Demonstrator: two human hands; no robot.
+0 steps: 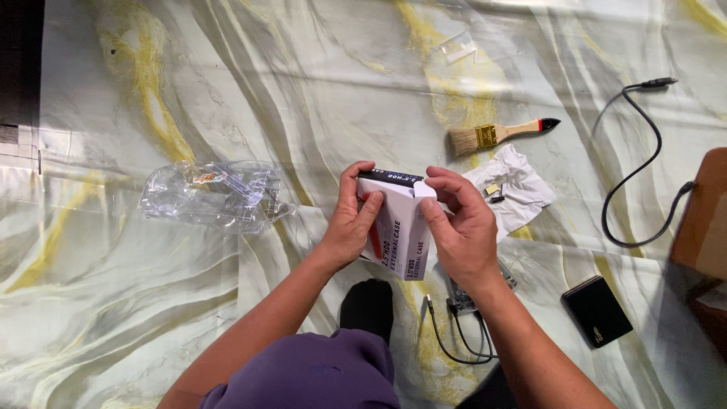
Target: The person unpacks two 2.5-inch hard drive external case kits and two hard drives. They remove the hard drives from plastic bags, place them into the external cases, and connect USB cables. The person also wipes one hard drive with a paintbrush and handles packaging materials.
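I hold a small white cardboard box (403, 231) with a black top edge and red side marks upright in both hands, above a marbled green and yellow sheet (227, 91). My left hand (350, 220) grips its left side, thumb across the front. My right hand (458, 227) grips the right side, with fingers at the box's top flap.
A crumpled clear plastic package (216, 193) lies to the left. A paintbrush (496, 135) and a white paper with small parts (515, 185) lie to the right. A black cable (644, 167), a black flat case (597, 310), a brown box edge (704, 220) and a thin cable (454, 333) are nearby.
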